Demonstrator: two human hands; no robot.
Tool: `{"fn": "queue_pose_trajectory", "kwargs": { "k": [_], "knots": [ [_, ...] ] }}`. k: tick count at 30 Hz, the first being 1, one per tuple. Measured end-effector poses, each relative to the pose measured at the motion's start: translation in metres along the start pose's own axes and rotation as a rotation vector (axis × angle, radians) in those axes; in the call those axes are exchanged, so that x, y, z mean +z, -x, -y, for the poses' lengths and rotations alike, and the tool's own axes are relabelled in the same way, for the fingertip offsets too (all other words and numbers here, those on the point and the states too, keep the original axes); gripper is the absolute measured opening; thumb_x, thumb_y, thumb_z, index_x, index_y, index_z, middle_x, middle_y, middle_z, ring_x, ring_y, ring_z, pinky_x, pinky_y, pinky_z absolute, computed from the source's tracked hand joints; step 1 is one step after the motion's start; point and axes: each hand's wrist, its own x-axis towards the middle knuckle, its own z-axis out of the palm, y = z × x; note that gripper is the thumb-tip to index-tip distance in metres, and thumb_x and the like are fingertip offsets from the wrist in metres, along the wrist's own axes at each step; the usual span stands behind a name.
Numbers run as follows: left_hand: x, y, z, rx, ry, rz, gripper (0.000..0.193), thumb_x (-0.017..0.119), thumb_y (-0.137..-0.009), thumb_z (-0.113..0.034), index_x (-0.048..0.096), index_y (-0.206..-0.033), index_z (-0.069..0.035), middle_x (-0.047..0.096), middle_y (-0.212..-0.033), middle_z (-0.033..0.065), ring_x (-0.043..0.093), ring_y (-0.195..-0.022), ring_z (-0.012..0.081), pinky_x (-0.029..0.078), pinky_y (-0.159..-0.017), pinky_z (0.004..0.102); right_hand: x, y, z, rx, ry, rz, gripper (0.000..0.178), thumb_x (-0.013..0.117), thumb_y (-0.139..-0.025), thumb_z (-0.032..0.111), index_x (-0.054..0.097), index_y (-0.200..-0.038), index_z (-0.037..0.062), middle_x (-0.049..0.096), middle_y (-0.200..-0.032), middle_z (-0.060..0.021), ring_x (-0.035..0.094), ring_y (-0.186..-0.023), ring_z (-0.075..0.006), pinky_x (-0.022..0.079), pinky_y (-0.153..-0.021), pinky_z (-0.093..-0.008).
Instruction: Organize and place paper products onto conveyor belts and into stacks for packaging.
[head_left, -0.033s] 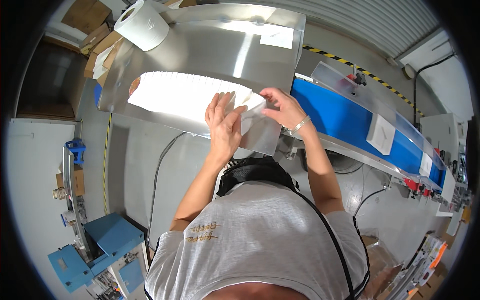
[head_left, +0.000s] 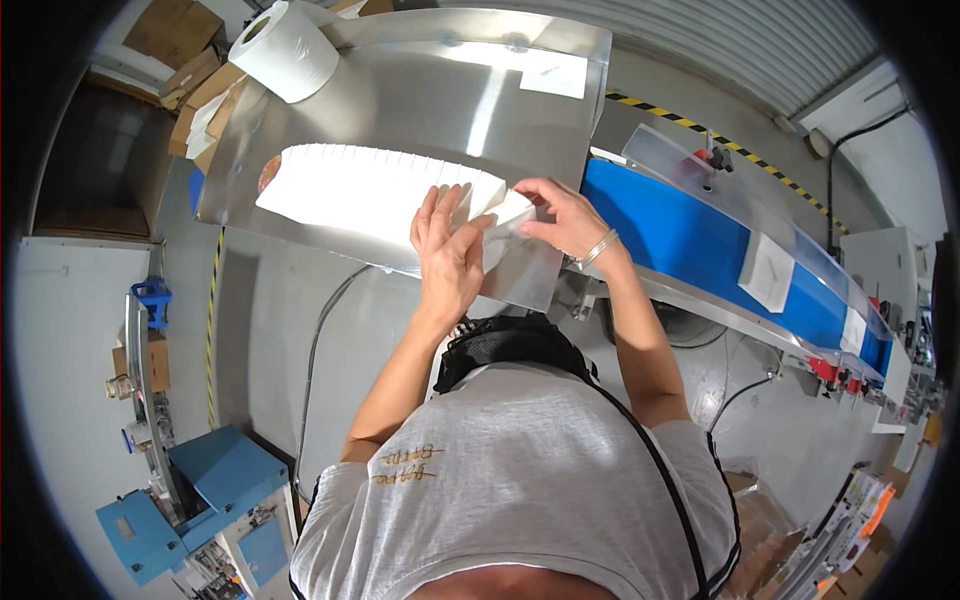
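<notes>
We press our left hand (head_left: 447, 258) flat, fingers spread, on the right end of the long white stack (head_left: 375, 190) lying across the steel table (head_left: 450, 90), steadying it while our right hand (head_left: 556, 218) pinches one sheet (head_left: 510, 212) loose beside the blue belt (head_left: 690, 235)

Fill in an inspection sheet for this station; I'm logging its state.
Surface: steel table, shiny.
Job's things: white stack in a row on the table; white piece at its right end.
Clutter: paper roll, white sheet.
Grippers: left hand flat on the stack's end; right hand pinching the white piece.
Cables: black cable on the floor.
Surroundings: blue conveyor carrying white pads; blue machine; cardboard boxes.
</notes>
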Motion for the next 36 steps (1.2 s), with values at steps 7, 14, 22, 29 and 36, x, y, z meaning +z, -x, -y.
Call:
{"fn": "queue_pose_trajectory", "kwargs": {
  "k": [7,14,22,29,36],
  "knots": [
    [-0.005,-0.004,-0.002,-0.099,-0.013,-0.047,0.031,0.069,-0.074,-0.01,0.066,-0.105,-0.009,0.037,-0.136,0.0205,0.027,-0.13,0.0416,0.02,-0.106,0.0518,-0.005,0.011,-0.01,0.244,-0.03,0.097,0.037,0.073,-0.078,0.017,0.057,-0.108,0.0033,0.061,-0.099,-0.0043,0.057,-0.09,-0.0113,0.047,-0.078,-0.027],
    [0.0,-0.003,0.008,-0.086,0.013,-0.075,0.029,0.061,-0.077,0.003,0.066,-0.104,-0.008,0.048,-0.127,0.0148,0.036,-0.124,0.0393,0.027,-0.103,0.0507,-0.084,0.075,-0.104,0.493,0.116,-0.85,0.052,0.068,-0.081,0.042,0.059,-0.103,-0.004,0.066,-0.09,-0.0155,0.062,-0.081,-0.0256,0.048,-0.075,-0.0353],
    [-0.001,-0.007,0.009,-0.081,0.019,-0.037,0.026,0.06,-0.076,0.004,0.068,-0.096,-0.01,0.047,-0.13,0.0136,0.033,-0.128,0.0392,0.021,-0.105,0.0512,-0.089,0.076,-0.073,0.293,0.785,-0.675,0.061,0.073,-0.074,0.037,0.054,-0.122,0.0057,0.056,-0.12,-0.0166,0.056,-0.103,-0.0322,0.045,-0.088,-0.04],
    [-0.013,-0.012,0.004,-0.071,-0.041,0.098,0.028,0.064,-0.075,-0.001,0.067,-0.099,-0.015,0.039,-0.139,0.0154,0.025,-0.134,0.038,0.015,-0.108,0.0499,0.01,-0.014,-0.02,-0.225,0.298,0.053,0.046,0.072,-0.076,0.021,0.054,-0.117,0.0087,0.052,-0.122,-0.0099,0.052,-0.111,-0.0231,0.043,-0.091,-0.0324],
    [-0.006,-0.01,0.025,-0.116,-0.019,-0.063,0.03,0.063,-0.076,-0.001,0.064,-0.105,-0.007,0.041,-0.135,0.0193,0.029,-0.129,0.0425,0.02,-0.105,0.0542,-0.026,0.03,-0.072,0.346,-0.102,-0.46,0.036,0.068,-0.084,0.028,0.056,-0.103,-0.0005,0.062,-0.088,-0.0057,0.055,-0.077,-0.0106,0.047,-0.071,-0.0284]
  ]
}}
